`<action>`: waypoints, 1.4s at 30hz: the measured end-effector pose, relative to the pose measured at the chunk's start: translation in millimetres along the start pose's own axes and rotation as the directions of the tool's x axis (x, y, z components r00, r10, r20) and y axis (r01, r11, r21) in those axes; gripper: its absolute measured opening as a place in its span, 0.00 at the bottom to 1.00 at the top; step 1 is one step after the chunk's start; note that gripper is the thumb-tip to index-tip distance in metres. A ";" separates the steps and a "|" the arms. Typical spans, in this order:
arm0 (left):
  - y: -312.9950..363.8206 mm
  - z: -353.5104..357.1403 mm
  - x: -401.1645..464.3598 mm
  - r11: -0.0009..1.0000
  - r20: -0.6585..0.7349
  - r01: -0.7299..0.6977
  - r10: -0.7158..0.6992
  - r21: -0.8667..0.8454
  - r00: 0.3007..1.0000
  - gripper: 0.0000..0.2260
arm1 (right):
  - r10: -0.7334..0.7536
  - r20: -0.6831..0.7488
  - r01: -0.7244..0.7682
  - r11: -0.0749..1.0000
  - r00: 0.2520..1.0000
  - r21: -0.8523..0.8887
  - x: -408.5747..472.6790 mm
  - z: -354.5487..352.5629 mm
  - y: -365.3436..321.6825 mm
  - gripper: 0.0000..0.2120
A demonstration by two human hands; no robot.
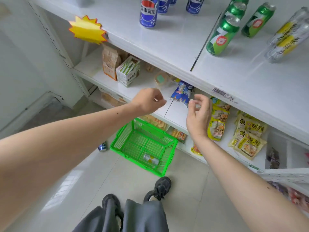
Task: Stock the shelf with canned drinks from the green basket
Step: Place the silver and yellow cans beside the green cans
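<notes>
The green basket (123,136) stands on the floor below the shelves and holds one silver and yellow can (151,159) lying on its side. A blue can (102,146) stands on the floor just left of the basket. On the top white shelf (167,42) stand blue cans (148,12), green cans (222,36) and silver and yellow cans (287,39). My left hand (148,100) and my right hand (199,113) hover in front of the middle shelf, above the basket. Both hold nothing, with the fingers loosely curled and apart.
A yellow starburst tag (87,30) sticks out from the top shelf's edge. Snack boxes (127,71) and a blue packet (181,94) lie on the middle shelf, with yellow food packets (247,139) to the right. My shoes (158,189) stand on the tiled floor behind the basket.
</notes>
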State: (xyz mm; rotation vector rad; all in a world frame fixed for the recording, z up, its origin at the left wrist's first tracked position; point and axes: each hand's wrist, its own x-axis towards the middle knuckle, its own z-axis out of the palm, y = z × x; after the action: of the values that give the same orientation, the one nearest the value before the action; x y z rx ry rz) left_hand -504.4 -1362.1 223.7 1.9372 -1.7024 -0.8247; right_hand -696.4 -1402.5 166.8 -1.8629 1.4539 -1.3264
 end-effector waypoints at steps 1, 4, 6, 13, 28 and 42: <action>-16.3 4.8 -5.6 1.000 0.014 0.030 -0.030 -0.008 0.999 0.11 | 0.015 0.034 -0.015 1.000 0.999 -0.005 -12.8 9.3 2.1 0.09; -62.9 25.3 -18.0 0.993 0.050 0.117 -0.116 -0.010 0.992 0.12 | 0.056 0.128 -0.051 0.998 0.990 -0.041 -44.4 34.0 18.3 0.09; -93.4 43.5 -22.7 0.986 0.078 0.166 -0.165 0.003 0.983 0.12 | 0.055 0.203 -0.041 0.997 0.978 -0.069 -60.4 49.8 37.3 0.09; -189.1 121.3 -23.8 0.932 0.137 0.361 -0.359 0.009 0.923 0.11 | 0.101 0.393 -0.033 0.984 0.914 -0.174 -110.7 100.9 128.8 0.11; -370.2 339.3 53.2 0.910 0.285 0.409 -0.411 0.068 0.866 0.15 | 0.408 0.618 -0.143 0.890 0.672 -0.433 -228.2 226.9 378.5 0.11; -481.5 506.1 112.3 0.907 0.390 0.381 -0.420 0.177 0.819 0.18 | 0.655 0.658 0.018 0.704 0.371 -0.710 -322.3 303.3 561.9 0.30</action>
State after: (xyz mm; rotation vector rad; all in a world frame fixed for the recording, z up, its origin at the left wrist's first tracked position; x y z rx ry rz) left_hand -489.4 -1366.4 -483.7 2.3584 -1.5854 -1.4358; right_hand -711.8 -1376.1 -547.8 -1.8951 1.5328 0.5234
